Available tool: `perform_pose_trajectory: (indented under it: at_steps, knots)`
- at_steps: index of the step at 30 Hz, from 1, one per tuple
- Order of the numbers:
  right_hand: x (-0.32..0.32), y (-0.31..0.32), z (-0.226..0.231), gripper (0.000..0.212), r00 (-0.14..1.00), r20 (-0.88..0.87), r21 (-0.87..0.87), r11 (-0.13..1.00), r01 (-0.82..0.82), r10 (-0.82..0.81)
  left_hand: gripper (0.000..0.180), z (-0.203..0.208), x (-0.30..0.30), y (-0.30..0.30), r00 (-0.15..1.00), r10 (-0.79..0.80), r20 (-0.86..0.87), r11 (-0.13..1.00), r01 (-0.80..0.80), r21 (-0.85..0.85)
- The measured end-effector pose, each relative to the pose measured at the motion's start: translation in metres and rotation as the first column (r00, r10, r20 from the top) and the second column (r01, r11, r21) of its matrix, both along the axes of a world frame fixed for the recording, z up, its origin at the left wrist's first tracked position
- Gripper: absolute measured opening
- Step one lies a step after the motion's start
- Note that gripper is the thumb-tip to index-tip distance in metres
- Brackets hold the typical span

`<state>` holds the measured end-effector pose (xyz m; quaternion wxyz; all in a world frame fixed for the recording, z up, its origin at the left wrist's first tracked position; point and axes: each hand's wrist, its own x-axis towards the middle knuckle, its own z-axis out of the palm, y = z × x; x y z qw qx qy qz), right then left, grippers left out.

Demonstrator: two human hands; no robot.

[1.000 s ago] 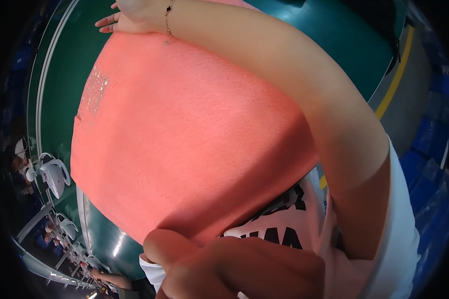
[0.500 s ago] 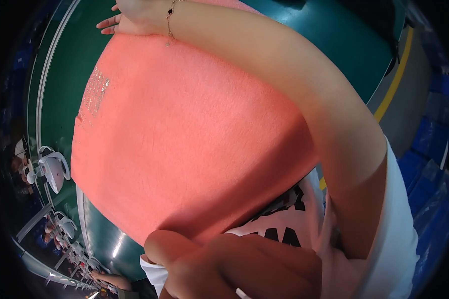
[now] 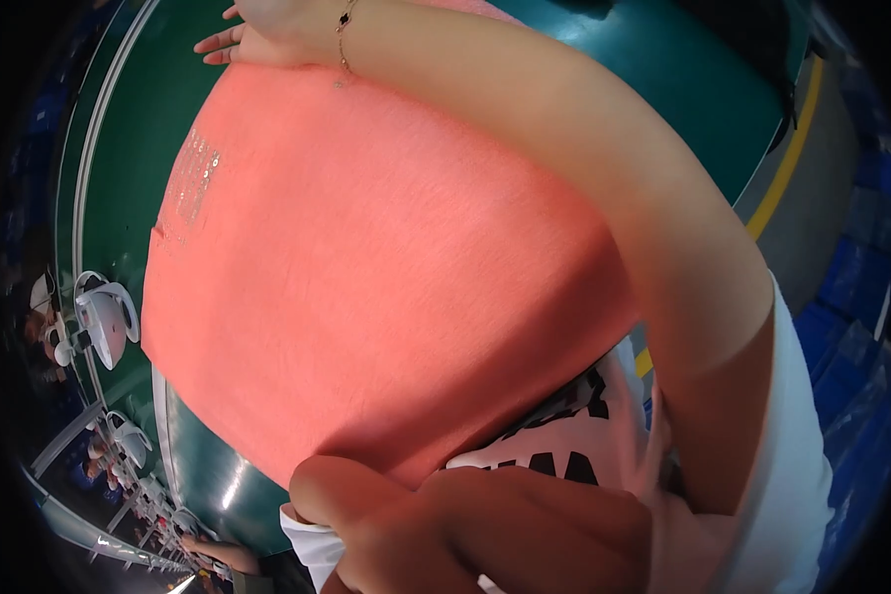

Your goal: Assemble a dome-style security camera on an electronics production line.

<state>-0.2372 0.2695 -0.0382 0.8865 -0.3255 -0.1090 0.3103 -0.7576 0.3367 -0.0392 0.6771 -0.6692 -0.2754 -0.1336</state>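
A large coral-pink, fuzzy cloth lies spread over a green table and takes up most of the view. Near its left edge is a small patch of shiny dots. My right arm reaches in from the right and crosses over the far side of the cloth. At its end, my right hand rests at the cloth's far left corner with fingers stretched out past the edge. Part of this hand is cut off by the top of the picture, and nothing shows in its fingers. My left hand does not show.
The green tabletop shows beyond the cloth, with a dark object at the far right corner. White sewing machines and people stand in a row at the left. Blue stacked items lie on the right past a yellow floor line.
The whole view has shifted very slightly. My right arm and hand keep almost the same pose, and the cloth lies as before.
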Motion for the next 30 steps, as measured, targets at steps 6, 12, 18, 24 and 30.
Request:
perform_pose_trajectory:
  at_steps: [6, 12, 18, 24, 30]
  knots:
    - [-0.015, 0.018, 0.011, 0.070, 0.996, -0.070, 0.082, 0.995, -0.057, 0.063, 0.018, 0.096, 0.244, -0.149, 0.873, 0.485, 0.053, -0.433, 0.186, 0.882]
    - [-0.042, 0.004, 0.008, 0.042, 0.994, -0.046, 0.066, 0.993, -0.096, 0.100, 0.023, 0.048, 0.260, -0.074, 0.971, 0.113, 0.208, -0.993, 0.101, 0.066]
    - [-0.049, 0.011, 0.011, 0.033, 0.985, -0.029, -0.004, 0.986, -0.168, 0.168, 0.026, 0.023, 0.263, 0.060, 0.588, 0.539, 0.603, -0.684, 0.723, -0.093]
    - [-0.054, 0.016, 0.021, 0.028, 0.969, -0.027, -0.006, 0.969, -0.247, 0.246, 0.053, 0.035, 0.224, 0.235, -0.034, 0.973, 0.227, -0.118, 0.771, 0.625]
    - [-0.057, 0.012, 0.023, 0.025, 0.965, 0.004, -0.012, 0.965, -0.261, 0.261, 0.064, -0.024, 0.199, 0.365, -0.077, 0.981, 0.176, -0.078, 0.680, 0.730]
